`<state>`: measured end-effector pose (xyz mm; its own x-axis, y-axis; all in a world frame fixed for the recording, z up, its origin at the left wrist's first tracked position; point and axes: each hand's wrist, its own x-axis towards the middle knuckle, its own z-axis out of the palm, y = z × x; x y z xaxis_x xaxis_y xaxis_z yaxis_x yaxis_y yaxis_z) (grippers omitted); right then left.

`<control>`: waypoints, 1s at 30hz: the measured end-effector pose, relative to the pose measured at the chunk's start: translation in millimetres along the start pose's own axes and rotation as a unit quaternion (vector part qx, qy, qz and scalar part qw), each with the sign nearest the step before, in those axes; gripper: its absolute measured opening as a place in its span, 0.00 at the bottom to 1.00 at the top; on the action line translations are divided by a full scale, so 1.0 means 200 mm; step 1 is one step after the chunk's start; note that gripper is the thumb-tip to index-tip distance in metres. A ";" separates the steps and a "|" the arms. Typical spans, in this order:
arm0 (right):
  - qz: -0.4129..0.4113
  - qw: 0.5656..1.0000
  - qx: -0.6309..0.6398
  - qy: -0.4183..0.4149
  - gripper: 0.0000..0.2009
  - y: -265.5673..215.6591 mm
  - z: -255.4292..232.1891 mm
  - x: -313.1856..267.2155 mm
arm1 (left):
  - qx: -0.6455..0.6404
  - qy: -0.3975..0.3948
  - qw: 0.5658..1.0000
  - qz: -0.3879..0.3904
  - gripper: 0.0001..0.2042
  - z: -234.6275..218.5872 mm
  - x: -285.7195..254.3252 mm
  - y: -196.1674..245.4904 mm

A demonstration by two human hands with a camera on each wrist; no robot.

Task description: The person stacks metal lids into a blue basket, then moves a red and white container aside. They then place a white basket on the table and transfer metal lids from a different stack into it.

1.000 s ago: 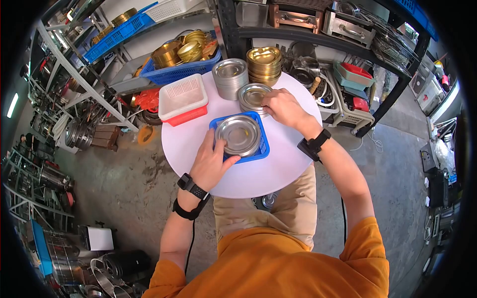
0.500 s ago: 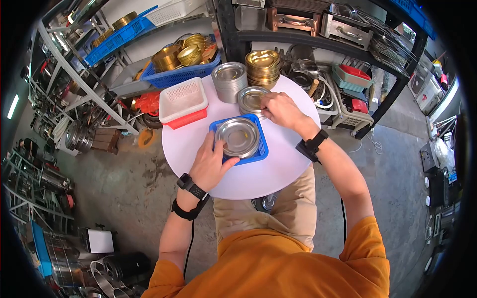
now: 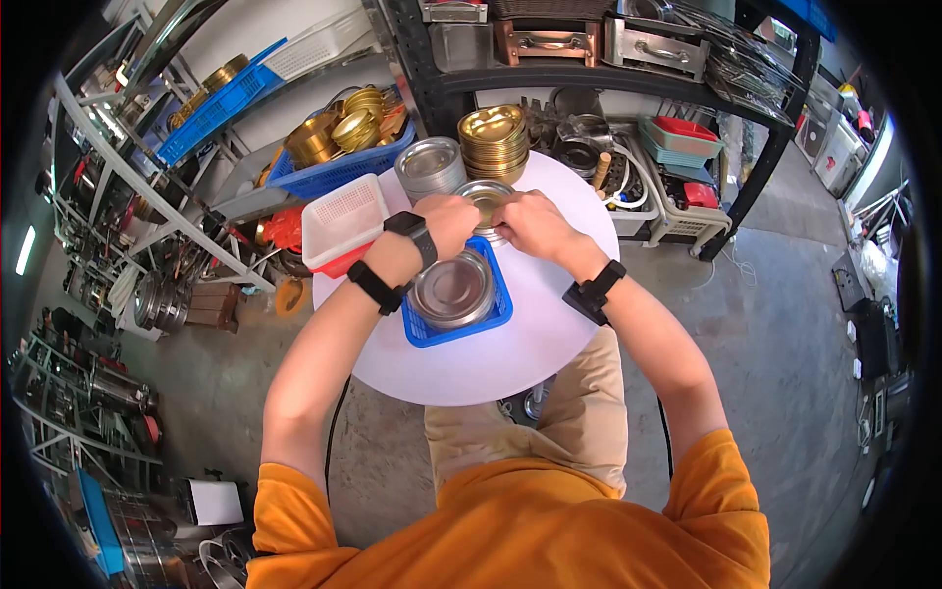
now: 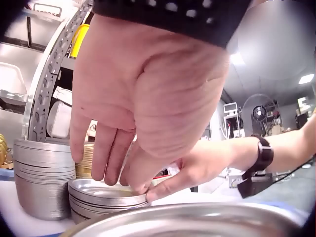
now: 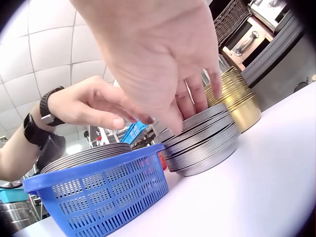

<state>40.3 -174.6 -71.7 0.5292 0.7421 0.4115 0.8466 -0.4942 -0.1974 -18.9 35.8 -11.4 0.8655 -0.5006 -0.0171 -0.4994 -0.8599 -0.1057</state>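
Note:
My left hand (image 3: 449, 221) reaches over a short stack of shallow round metal plates (image 3: 483, 191). Its fingers are mostly straight, pointing down over the stack, thumb tip close to the rim in the left wrist view. On the stack's near right side, my right hand (image 3: 540, 228) pinches the rim of the upper plates, thumb outside and fingers inside, as the right wrist view (image 5: 180, 106) shows. In front of the stack, a blue slotted plastic basket (image 5: 113, 187) holds more such plates (image 3: 451, 290), which rise above its rim. No hand touches the basket.
Behind the short stack stand a taller stack of silver plates (image 3: 430, 167) and stacked gold bowls (image 3: 491, 137). A white basket (image 3: 343, 216) nested in a red one sits at the left of the round white table (image 3: 549, 334). Loaded shelves border the far side.
My left hand has left the plates in the blue basket and moved forward to the short stack, beside my right hand. The right hand stays at that stack's rim.

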 end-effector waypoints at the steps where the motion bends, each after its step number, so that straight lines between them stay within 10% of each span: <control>1: 0.005 1.000 0.001 0.003 0.06 0.00 0.00 0.00 | 0.018 -0.032 0.999 0.002 0.07 0.02 0.04 -0.01; 30: -0.034 0.995 0.087 0.045 0.04 0.08 0.00 0.00 | 0.032 -0.012 0.999 -0.018 0.05 -0.02 0.06 0.02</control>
<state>53.4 -182.5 -75.6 0.4706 0.7233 0.5054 0.8810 -0.3537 -0.3142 -11.0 25.7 -7.4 0.8839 -0.4663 -0.0356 -0.4651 -0.8688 -0.1699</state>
